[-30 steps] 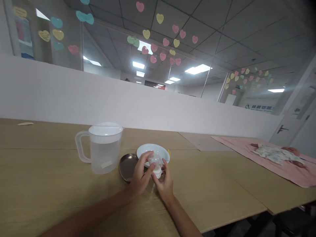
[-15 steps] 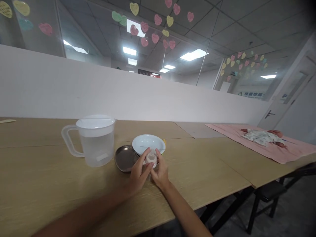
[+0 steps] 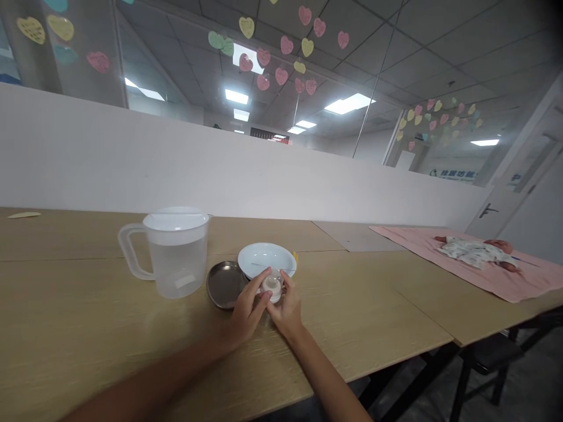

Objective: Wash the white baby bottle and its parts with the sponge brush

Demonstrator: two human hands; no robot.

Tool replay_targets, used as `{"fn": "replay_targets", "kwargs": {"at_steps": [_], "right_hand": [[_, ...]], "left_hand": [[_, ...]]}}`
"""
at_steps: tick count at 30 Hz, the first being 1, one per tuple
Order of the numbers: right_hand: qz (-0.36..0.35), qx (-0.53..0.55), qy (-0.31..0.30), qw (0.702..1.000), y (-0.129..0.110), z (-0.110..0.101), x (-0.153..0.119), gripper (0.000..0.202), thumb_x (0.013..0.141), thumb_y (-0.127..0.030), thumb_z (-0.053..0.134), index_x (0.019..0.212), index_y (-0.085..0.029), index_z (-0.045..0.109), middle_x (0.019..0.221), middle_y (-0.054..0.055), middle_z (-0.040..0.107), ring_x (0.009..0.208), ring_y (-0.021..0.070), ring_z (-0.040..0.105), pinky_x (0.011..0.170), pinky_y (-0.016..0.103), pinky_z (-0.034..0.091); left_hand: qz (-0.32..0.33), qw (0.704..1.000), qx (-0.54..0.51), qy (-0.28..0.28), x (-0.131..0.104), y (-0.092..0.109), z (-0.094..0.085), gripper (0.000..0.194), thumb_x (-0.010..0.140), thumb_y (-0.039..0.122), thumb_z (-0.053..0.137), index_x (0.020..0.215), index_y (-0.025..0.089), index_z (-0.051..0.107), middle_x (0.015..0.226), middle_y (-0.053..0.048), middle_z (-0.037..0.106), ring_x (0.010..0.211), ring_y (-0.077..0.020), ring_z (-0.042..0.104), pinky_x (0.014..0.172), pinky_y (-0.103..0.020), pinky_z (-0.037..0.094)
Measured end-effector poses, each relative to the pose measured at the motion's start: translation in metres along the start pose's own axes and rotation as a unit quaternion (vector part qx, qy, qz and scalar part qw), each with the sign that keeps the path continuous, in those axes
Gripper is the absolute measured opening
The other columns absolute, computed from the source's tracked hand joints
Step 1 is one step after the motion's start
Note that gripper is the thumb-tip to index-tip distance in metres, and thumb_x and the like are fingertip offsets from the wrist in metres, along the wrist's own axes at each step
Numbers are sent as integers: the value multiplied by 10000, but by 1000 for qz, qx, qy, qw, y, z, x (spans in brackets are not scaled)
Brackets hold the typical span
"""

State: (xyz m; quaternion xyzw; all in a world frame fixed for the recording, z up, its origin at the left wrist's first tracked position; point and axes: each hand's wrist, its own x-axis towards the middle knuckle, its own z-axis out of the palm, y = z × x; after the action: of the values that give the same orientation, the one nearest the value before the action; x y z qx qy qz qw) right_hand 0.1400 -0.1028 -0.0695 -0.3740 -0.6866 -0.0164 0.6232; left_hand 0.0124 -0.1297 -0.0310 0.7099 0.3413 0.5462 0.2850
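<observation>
Together, left hand and right hand hold a dome (clear, white-ringed).

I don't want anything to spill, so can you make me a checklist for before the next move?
1. Left hand on the small clear-topped piece: ok.
2. Right hand on it too: ok.
3. A hand free for something else: not ok, both are busy.
4. Pitcher standing upright: ok.
5. White bowl right side up: ok.
6. Piece closed tightly: cannot tell, fingers partly cover it.

Left hand, right hand nearly meeting, fingers curled.
</observation>
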Motion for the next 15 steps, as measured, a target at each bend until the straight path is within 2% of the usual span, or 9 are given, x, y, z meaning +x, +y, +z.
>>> {"fn": "replay_targets", "kwargs": {"at_steps": [7,11,13,15], "right_hand": [[-55,-57,8,997,6,4,3,624,794,-393,567,1306,-131,327,1050,157,619,858,234,648,678,364,558],[-185,-95,-8,978,12,-6,25,603,777,-431,562,1251,-107,377,937,152,641,808,252,650,635,373,552],[-244,-99,-10,965,13,-15,41,482,771,-400,558,1154,-127,458,941,146,635,927,281,622,724,411,535],[-264,-95,-15,960,13,-24,59,273,784,-355,521,983,-170,537,953,123,630,1019,286,584,818,445,493]], "left_hand": [[-11,1000,-13,-22,3,-3,-4,448,875,372,455,1280,180,457,1329,-95,494,1175,-215,496,960,-328,442],[23,998,56,-5,-4,-16,-4,471,899,346,407,1348,208,378,1377,-91,442,1245,-215,432,1027,-356,381],[57,993,105,-13,-8,-24,-4,517,888,329,434,1381,222,319,1381,-96,434,1256,-218,419,1049,-374,355],[87,985,148,-22,-10,-30,-4,568,869,315,475,1396,227,283,1366,-103,447,1246,-224,429,1047,-381,359]]}}
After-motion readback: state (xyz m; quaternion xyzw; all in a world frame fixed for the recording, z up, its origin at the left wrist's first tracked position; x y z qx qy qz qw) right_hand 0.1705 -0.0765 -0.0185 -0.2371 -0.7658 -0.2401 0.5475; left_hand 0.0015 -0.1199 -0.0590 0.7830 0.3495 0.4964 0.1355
